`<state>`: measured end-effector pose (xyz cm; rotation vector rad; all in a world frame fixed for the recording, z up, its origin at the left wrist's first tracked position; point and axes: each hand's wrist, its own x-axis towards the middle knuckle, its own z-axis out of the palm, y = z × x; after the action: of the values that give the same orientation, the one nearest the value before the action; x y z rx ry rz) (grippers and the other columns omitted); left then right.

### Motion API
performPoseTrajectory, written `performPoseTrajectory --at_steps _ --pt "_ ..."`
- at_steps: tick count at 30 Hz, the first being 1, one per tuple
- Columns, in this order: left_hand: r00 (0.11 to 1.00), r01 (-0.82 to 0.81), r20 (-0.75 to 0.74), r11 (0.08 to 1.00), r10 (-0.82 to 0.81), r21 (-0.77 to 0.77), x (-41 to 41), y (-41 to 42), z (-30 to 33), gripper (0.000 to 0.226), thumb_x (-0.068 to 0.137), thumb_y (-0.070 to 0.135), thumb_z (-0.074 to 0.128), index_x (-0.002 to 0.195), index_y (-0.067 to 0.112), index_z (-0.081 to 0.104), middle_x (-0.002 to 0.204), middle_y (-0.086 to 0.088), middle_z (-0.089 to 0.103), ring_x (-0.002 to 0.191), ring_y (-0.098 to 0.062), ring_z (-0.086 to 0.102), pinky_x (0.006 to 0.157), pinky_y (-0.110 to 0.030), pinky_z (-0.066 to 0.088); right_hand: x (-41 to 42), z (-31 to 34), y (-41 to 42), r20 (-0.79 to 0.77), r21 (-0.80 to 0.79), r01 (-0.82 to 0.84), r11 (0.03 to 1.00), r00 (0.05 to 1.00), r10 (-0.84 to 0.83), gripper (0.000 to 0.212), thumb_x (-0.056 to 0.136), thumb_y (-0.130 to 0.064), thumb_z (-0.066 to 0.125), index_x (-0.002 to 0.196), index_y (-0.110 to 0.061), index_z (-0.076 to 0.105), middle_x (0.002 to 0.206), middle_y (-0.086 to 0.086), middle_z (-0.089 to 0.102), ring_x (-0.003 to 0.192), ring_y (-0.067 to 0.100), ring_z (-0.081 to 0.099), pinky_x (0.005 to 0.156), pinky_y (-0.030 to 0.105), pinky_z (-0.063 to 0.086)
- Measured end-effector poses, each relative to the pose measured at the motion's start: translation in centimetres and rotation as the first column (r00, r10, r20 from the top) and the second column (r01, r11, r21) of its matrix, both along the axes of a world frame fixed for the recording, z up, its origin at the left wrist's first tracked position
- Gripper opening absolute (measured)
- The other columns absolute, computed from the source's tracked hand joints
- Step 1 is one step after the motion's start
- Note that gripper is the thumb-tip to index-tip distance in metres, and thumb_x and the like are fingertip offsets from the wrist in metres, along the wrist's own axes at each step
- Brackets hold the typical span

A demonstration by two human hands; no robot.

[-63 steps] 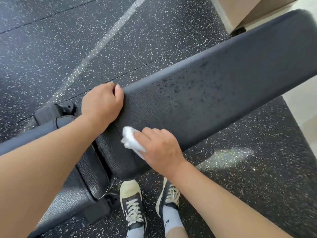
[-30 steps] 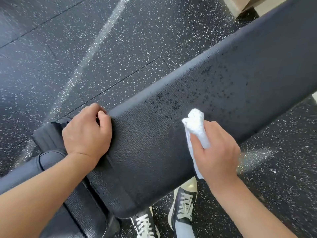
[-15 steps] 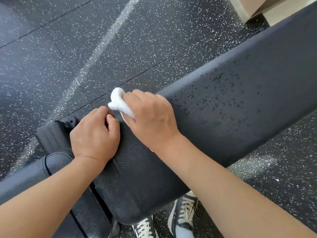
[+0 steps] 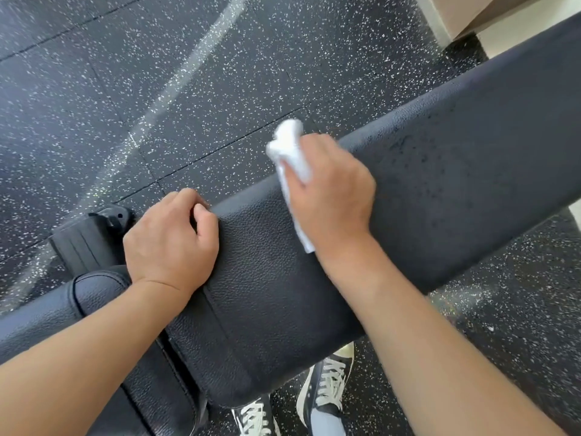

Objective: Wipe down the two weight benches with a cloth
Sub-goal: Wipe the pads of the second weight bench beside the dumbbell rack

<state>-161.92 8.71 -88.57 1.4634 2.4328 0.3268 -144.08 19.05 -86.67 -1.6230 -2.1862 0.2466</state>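
Pressing a bunched white cloth [image 4: 290, 158] onto the far edge of the black bench pad [image 4: 440, 190], the right hand [image 4: 333, 190] grips it with curled fingers. That pad runs from near left to far right. At its near-left end, the left hand [image 4: 171, 243] curls over the edge, above speckled floor [image 4: 157, 89].

- Bench pad [image 4: 440, 190]: black grained leather-look upholstery, matt, dotted with wet droplets beyond the grip.
- Cloth [image 4: 290, 152] in the grip: white, soft, crumpled.
- Floor [image 4: 157, 89]: black speckled rubber, matt.
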Motion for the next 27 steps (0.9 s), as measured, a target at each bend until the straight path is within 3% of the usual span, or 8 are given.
performPoseTrajectory --at_steps 5,9,11,13,17,19,23,27 --pt "1.000 -0.002 0.002 1.000 0.002 -0.001 -0.2 -0.2 -0.2 0.021 0.092 0.034 0.036 0.085 0.026 0.053 0.078 0.008 0.053 0.072 -0.024 0.046 0.061 -0.037 0.033 -0.4 0.6 -11.8 -0.109 -0.085 -0.349 0.933 0.934 0.340 0.010 0.095 -0.018 0.065 0.085 -0.015 0.066 0.072 0.002 0.049 0.062 0.026 0.045 0.055 0.041 0.034" --pt "1.000 -0.018 -0.005 1.000 0.018 0.022 0.0 -0.1 -0.2 0.024 0.094 0.037 0.033 0.087 0.028 0.055 0.080 0.011 0.050 0.073 -0.021 0.041 0.064 -0.036 0.031 7.1 0.6 -15.0 -0.002 -0.089 -0.501 0.861 0.864 0.503 0.011 0.087 -0.006 0.068 0.083 -0.015 0.072 0.068 0.001 0.046 0.058 0.024 0.039 0.053 0.037 0.031" --pt "1.000 -0.025 -0.006 0.999 0.025 0.024 0.0 -0.2 -0.2 0.024 0.094 0.037 0.033 0.087 0.027 0.054 0.079 0.010 0.049 0.072 -0.022 0.041 0.064 -0.036 0.031 9.6 0.6 -12.8 0.038 -0.039 -0.469 0.882 0.882 0.470 0.011 0.095 -0.017 0.069 0.086 -0.012 0.074 0.068 0.003 0.047 0.057 0.025 0.042 0.051 0.039 0.036" --pt "1.000 -0.022 -0.018 1.000 0.023 0.022 -0.1 -0.2 -0.3 0.025 0.093 0.037 0.033 0.086 0.026 0.054 0.077 0.009 0.048 0.072 -0.023 0.041 0.064 -0.037 0.030 10.6 0.2 -9.3 0.058 -0.002 -0.348 0.938 0.936 0.347 0.027 0.103 -0.034 0.064 0.094 -0.011 0.076 0.070 0.004 0.049 0.060 0.026 0.047 0.053 0.040 0.040" --pt "0.999 -0.020 -0.034 1.000 0.020 0.017 0.0 -0.1 -0.3 0.023 0.094 0.035 0.035 0.086 0.026 0.055 0.075 0.008 0.047 0.070 -0.024 0.040 0.064 -0.036 0.029 7.5 0.2 -2.6 -0.013 -0.034 0.079 0.996 0.997 -0.079 0.026 0.100 -0.039 0.063 0.090 -0.015 0.062 0.079 0.000 0.056 0.067 0.026 0.053 0.055 0.036 0.031" --pt "0.999 -0.021 -0.031 1.000 0.022 0.010 -0.1 -0.1 -0.2 0.023 0.094 0.035 0.035 0.086 0.027 0.055 0.070 0.009 0.043 0.070 -0.026 0.040 0.064 -0.037 0.029 4.1 0.4 -2.2 -0.042 -0.041 0.154 0.987 0.987 -0.156 0.024 0.097 -0.037 0.065 0.090 -0.014 0.061 0.080 0.002 0.058 0.067 0.028 0.056 0.056 0.035 0.031" --pt "0.999 -0.017 -0.029 1.000 0.016 -0.017 -0.1 -0.1 -0.1 0.026 0.092 0.036 0.033 0.085 0.024 0.055 0.066 0.011 0.040 0.069 -0.029 0.043 0.062 -0.038 0.028 -1.7 0.9 -9.5 -0.121 -0.069 -0.084 0.994 0.990 0.075 0.011 0.093 -0.024 0.070 0.094 -0.013 0.066 0.078 0.004 0.058 0.065 0.029 0.055 0.055 0.043 0.039" --pt "0.999 -0.025 -0.046 1.000 0.025 -0.010 -0.2 -0.1 -0.3 0.031 0.091 0.038 0.033 0.084 0.018 0.054 0.064 0.007 0.040 0.068 -0.032 0.043 0.063 -0.039 0.031 0.5 0.6 -17.2 -0.086 -0.077 -0.328 0.942 0.943 0.321 0.013 0.098 -0.017 0.060 0.088 -0.016 0.068 0.074 0.001 0.053 0.064 0.024 0.048 0.057 0.040 0.037"
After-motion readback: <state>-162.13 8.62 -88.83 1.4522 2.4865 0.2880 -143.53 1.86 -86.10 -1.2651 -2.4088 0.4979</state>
